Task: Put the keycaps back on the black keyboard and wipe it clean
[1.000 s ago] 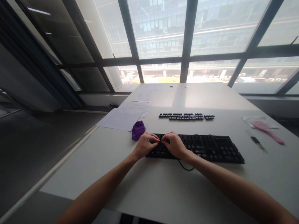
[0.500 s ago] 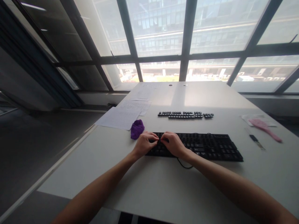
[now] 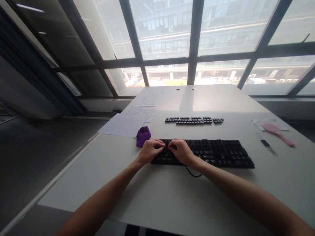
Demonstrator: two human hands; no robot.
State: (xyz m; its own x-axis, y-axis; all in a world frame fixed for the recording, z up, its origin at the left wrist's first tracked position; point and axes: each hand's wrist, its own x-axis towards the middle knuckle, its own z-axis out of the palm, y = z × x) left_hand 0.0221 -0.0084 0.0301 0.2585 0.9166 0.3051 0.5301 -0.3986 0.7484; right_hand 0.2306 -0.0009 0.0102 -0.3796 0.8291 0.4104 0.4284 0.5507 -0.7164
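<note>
One keyboard [image 3: 216,154]: lying on the worktop [image 3: 172,196], below and right of the frame's centre.
Left hand [image 3: 149,151]: pinching over the keyboard's left end; whether it is grasping anything, I cannot tell.
Right hand [image 3: 181,151]: curling just beside it, its hold equally unclear.
Key work: apparently handling single keys, calling for precise fingertips.
Loose keycaps [image 3: 193,123]: lining up above the keyboard.
Clear packet [image 3: 257,123]: lying frame right, contents unclear.

Two hands [image 3: 149,151] [image 3: 181,151], one keyboard [image 3: 211,152], one purple cloth [image 3: 142,136]
</note>
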